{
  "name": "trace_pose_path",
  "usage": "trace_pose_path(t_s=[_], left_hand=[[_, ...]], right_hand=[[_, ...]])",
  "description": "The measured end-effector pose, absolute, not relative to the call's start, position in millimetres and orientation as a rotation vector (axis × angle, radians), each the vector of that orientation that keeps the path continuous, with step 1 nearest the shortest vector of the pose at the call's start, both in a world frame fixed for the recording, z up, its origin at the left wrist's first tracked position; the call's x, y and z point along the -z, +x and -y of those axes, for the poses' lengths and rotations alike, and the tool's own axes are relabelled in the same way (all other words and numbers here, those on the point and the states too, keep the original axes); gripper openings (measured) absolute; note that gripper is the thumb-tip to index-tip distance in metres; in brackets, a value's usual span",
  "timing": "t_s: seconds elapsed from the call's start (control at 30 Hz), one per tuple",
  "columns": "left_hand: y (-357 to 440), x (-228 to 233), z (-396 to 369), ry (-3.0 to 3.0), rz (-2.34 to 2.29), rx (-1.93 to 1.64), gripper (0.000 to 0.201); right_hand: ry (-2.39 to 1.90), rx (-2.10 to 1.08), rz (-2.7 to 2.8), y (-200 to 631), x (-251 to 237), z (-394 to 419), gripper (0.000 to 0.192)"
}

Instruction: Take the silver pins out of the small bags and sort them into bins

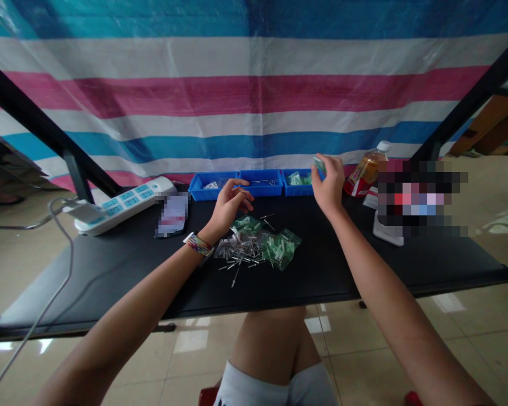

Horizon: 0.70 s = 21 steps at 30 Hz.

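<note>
My right hand (331, 183) is raised at the right blue bin (294, 190), with a small clear-and-green plastic bag (319, 164) pinched between thumb and fingers. More small bags with green contents (297, 179) lie in that bin. My left hand (230, 206) hovers with fingers apart and nothing visible in them, before the middle blue bin (260, 192), which holds thin metal pins. Below it lies a heap of blind rivets (246, 248), with green bags (281, 249) beside and behind. The left blue bin (203, 195) contains small clear bags.
A white power strip (129, 204) and a phone (173, 214) lie on the black table (322, 265) at left. A drink bottle (366, 169), a white object (387, 228) and a blurred-out patch are at right. A striped sheet (254, 96) hangs behind.
</note>
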<state>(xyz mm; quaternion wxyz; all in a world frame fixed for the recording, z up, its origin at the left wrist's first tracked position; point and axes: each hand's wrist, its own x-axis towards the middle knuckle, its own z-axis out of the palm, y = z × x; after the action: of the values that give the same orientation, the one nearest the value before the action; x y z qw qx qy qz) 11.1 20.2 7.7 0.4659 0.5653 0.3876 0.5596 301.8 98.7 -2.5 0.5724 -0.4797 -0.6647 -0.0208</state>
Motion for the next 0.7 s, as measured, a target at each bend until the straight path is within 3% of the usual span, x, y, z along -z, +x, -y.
trace_pose_path(t_s=[0.13, 0.23, 0.37, 0.53, 0.7], left_hand=[[14, -11, -18, 1.24, -0.948, -1.383, 0.03], [15, -12, -18, 1.093, -0.953, -1.441, 0.028], [10, -11, -23, 0.954, -0.945, -1.569, 0.021], [-3, -9, -34, 0.786, -0.956, -1.605, 0.021], [-14, -7, -40, 0.599, -0.956, -1.596, 0.019]], right_hand=[[-1.29, 0.104, 1.958, 299, 13, -93, 0.05], [-1.215, 0.091, 1.892, 272, 6, -72, 0.039], [-0.905, -0.364, 2.054, 217, -9, -22, 0.015], [-0.66, -0.538, 2.328, 156, -9, 39, 0.01], [-0.796, -0.682, 2.187, 127, -2, 54, 0.024]])
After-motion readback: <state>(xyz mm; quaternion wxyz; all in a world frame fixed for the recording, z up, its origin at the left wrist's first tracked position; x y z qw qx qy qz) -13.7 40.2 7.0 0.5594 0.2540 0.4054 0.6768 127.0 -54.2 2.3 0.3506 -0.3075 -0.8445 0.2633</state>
